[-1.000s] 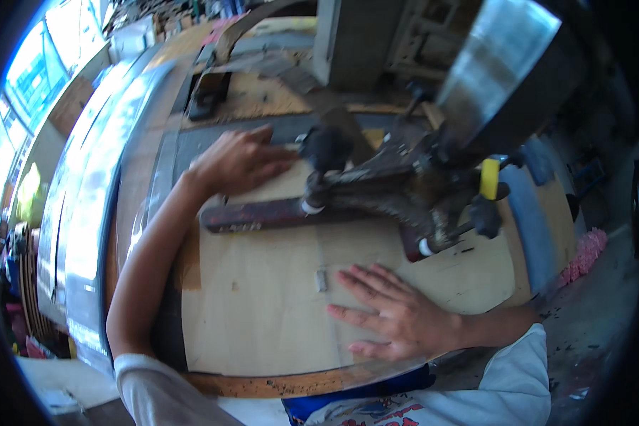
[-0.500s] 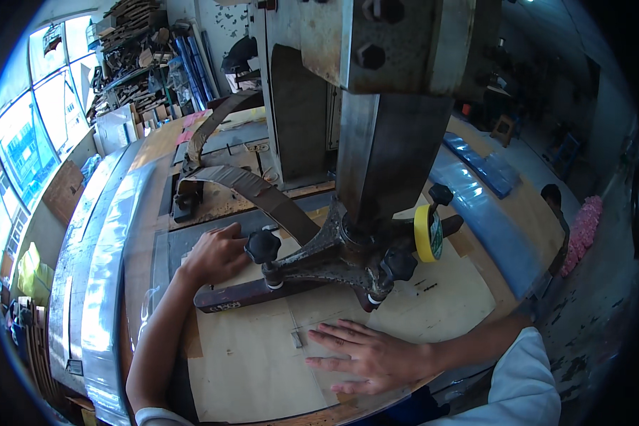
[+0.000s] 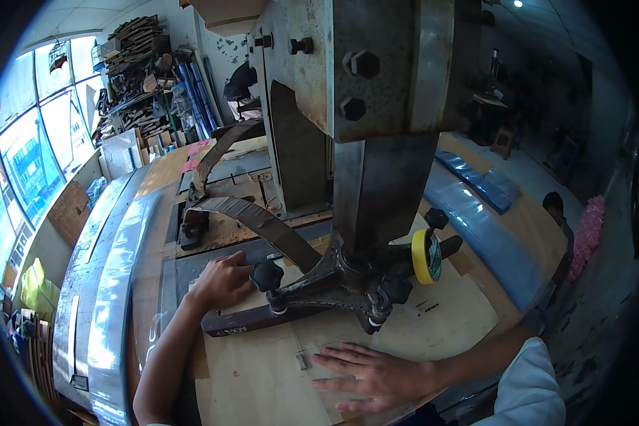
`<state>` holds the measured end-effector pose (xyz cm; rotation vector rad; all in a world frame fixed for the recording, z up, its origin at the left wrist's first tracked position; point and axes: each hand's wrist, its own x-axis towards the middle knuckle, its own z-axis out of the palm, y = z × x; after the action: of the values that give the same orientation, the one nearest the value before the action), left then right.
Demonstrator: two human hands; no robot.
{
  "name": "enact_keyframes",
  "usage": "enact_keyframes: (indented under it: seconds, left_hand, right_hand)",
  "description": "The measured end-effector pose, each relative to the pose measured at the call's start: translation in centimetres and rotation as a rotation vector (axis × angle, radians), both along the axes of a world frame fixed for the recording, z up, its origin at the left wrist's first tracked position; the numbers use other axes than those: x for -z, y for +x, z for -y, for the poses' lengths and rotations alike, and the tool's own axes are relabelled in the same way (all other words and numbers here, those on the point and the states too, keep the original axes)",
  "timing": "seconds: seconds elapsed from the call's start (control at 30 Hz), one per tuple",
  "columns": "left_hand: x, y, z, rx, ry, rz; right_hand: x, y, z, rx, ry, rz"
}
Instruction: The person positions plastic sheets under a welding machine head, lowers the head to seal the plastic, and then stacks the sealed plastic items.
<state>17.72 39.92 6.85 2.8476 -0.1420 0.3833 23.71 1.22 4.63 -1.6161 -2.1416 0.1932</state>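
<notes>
My right hand (image 3: 380, 376) lies flat with fingers spread on a pale board (image 3: 263, 376), beside a small grey metal piece (image 3: 302, 362). Behind the left end of a dark metal bar (image 3: 245, 324), my left hand (image 3: 224, 282) is bent down at the board's far left edge, its fingertips hidden. Next to it is a black star knob (image 3: 267, 276) on the cast-metal press foot (image 3: 337, 280). A thick steel column (image 3: 383, 188) rises from this foot over the board. A yellow tape roll (image 3: 421, 257) hangs at the foot's right arm.
Clear plastic sheets lie on the table at left (image 3: 117, 305) and right (image 3: 476, 227). A curved brown strap (image 3: 263, 227) arches behind the bar. The heavy press head (image 3: 376, 71) hangs above. A person (image 3: 555, 213) is at the right, near a pink bundle (image 3: 587, 238).
The view has tilted upward, so the press and the board sit lower in the picture. Both hands keep nearly the same places on the board.
</notes>
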Motion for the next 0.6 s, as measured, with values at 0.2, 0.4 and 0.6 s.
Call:
enact_keyframes:
  seconds: [0.2,0.4,0.6]
  left_hand:
    - [0.7,0.2,-0.7,0.037,0.029,0.045]
    - [0.0,0.0,-0.2,0.037,0.004,0.059]
    - [-0.1,0.1,-0.1,0.050,-0.001,0.070]
  right_hand:
    - [-0.2,0.0,0.0,0.003,0.002,-0.002]
    - [0.0,-0.1,0.0,-0.004,0.021,0.001]
    - [-0.4,0.0,0.1,-0.006,0.020,0.010]
